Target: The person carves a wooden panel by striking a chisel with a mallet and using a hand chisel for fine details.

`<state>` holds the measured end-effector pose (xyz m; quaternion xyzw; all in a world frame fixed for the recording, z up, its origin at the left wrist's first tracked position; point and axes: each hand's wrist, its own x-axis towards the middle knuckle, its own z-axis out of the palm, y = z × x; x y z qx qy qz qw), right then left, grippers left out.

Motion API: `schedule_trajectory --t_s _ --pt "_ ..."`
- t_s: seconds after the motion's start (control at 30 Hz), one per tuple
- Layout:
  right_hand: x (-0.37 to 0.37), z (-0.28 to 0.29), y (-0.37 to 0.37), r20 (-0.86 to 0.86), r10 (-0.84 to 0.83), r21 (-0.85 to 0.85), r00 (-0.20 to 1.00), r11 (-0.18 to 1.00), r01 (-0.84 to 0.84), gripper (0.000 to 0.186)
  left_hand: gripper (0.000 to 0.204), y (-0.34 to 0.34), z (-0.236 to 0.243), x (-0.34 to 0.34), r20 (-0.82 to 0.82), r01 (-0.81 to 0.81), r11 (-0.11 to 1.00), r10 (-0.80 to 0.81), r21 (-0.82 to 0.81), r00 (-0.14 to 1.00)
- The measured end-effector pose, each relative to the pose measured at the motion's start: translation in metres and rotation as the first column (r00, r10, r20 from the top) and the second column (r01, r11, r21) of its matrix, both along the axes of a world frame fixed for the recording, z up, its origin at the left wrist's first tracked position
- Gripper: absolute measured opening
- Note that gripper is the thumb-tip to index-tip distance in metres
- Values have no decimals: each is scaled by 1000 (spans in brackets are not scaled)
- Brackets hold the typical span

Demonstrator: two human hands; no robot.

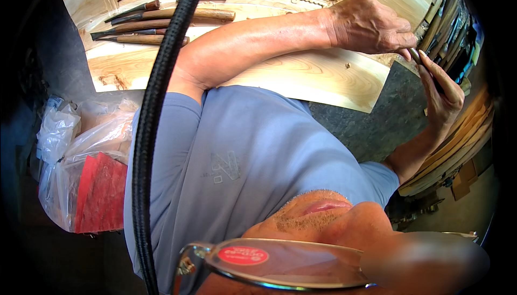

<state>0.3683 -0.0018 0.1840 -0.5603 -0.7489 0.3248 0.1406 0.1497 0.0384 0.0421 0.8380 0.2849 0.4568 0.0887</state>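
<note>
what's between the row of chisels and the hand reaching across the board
Bare pale wood of the board, head view; chisels at left, left hand at right.

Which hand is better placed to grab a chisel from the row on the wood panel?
Left, probably. The left hand and right hand meet on a slim tool at the wood panel's right edge, but the left forearm runs just below the chisels.

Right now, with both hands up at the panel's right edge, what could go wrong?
The left hand pinches a slim tool against the fingertips of the right hand; a slip might nick them. The left forearm crosses the wooden panel near loose chisels; pulling back could knock them off.
</note>
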Motion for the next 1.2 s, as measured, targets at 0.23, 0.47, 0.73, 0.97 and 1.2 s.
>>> schedule_trajectory --t_s 0.23,0.47,0.73,0.97,1.2 --pt "4 -3 1 -14 -24 -40 1000 999 24 28 41 0 0 0 9 18 999 -18 -36 1000" --pt "8 -7 0 -39 -34 -52 999 998 32 29 44 0 0 0 -32 26 999 -28 -41 999" --pt "11 -9 0 -40 -36 -62 999 997 34 29 44 -2 1 0 -22 29 997 -31 -77 999" --pt "15 -12 0 -61 -38 -79 997 996 33 30 44 -2 0 1 -11 22 997 -23 -68 1000" --pt "19 -16 1 -73 -37 -81 997 996 31 30 44 -2 -1 1 -19 36 994 -38 -102 999"
